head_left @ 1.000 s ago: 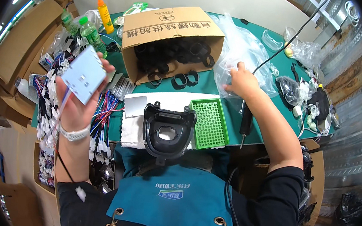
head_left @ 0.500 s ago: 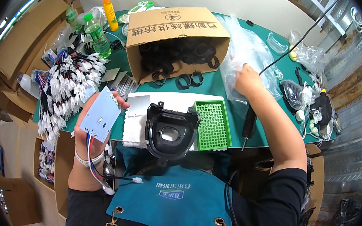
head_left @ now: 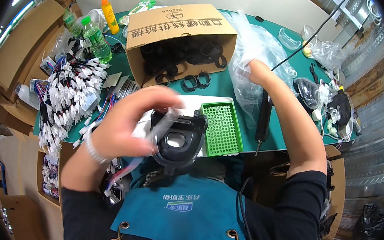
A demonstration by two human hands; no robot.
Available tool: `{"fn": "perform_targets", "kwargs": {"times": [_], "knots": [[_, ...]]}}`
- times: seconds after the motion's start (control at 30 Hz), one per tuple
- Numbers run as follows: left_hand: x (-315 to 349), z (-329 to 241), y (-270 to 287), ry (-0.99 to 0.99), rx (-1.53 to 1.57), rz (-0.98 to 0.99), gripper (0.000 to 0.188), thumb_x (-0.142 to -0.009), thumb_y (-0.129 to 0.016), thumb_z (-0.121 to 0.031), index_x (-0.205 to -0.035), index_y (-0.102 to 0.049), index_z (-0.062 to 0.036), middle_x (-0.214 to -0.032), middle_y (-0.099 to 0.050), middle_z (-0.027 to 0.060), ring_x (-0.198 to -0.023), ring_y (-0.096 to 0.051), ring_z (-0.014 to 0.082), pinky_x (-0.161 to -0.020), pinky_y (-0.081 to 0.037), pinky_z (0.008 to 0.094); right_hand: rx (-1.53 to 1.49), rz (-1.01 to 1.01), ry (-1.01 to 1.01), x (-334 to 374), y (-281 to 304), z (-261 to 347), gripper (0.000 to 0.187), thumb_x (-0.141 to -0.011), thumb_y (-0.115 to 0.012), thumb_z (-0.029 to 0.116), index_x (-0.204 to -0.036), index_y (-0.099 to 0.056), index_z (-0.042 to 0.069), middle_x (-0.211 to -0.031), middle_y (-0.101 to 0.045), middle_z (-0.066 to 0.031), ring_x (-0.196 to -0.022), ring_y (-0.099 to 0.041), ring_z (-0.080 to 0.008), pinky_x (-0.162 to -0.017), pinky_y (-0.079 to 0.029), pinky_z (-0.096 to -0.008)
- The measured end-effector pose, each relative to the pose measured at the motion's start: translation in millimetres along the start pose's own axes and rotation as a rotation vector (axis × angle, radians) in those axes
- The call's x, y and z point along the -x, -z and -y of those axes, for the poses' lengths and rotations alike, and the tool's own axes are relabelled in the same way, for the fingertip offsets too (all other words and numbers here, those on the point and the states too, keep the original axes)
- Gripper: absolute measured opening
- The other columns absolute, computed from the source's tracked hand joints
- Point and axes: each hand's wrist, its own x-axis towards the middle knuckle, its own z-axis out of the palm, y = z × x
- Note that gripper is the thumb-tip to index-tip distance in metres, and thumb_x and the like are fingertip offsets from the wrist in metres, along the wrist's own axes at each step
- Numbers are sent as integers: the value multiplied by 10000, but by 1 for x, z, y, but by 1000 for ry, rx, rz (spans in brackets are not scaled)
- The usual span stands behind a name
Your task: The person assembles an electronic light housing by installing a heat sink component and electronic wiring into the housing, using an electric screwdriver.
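My left hand (head_left: pixel 125 118), smeared by motion, grips a white circuit board (head_left: pixel 166 124) turned nearly edge-on, its wires trailing below. The board is held over the left side of a black plastic housing (head_left: pixel 190 150) with an oval opening. That housing rests on a white cloth at the table's near edge. My right hand (head_left: pixel 258 74) reaches into a clear plastic bag (head_left: pixel 243 44); its fingers are hidden by the plastic. Below my right wrist, a black electric screwdriver (head_left: pixel 262 120) hangs tip down.
A green perforated tray (head_left: pixel 222 130) stands right of the housing. Behind it, a cardboard box (head_left: pixel 176 21) on its side holds black ring-shaped parts. Bundled wires with white connectors (head_left: pixel 72 92) lie left, near a green bottle (head_left: pixel 97 41). Plastic-wrapped parts (head_left: pixel 308 92) lie right.
My left hand has swung right with the circuit board, from beside the cloth to over the housing, and turned the board edge-on. My right hand has moved slightly deeper into the bag.
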Motion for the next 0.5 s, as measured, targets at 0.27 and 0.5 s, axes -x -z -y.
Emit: {"fn": "perform_targets", "kwargs": {"times": [0.27, 0.5], "knots": [[-192, 43, -80, -212, -1206, 714, 677, -741, -686, -496, -1113, -584, 60, -1210, -583, 188, -1074, -592, 316, -906, -487, 382, 126, 211, -121, -25, 8, -9, 266, -711, -674, 90, -970, -708, 47, -942, -687, -190, -861, -650, -321, -796, -494, -396], [-204, 58, -73, 139, -1324, 904, 613, -739, -630, -541, -948, -645, 36, -971, -632, 184, -888, -650, 309, -782, -527, 383, 116, 541, -275, -54, -8, -3, 293, -795, -658, 255, -995, -708, 47, -955, -702, -151, -855, -665, -266, -798, -516, -385]]}}
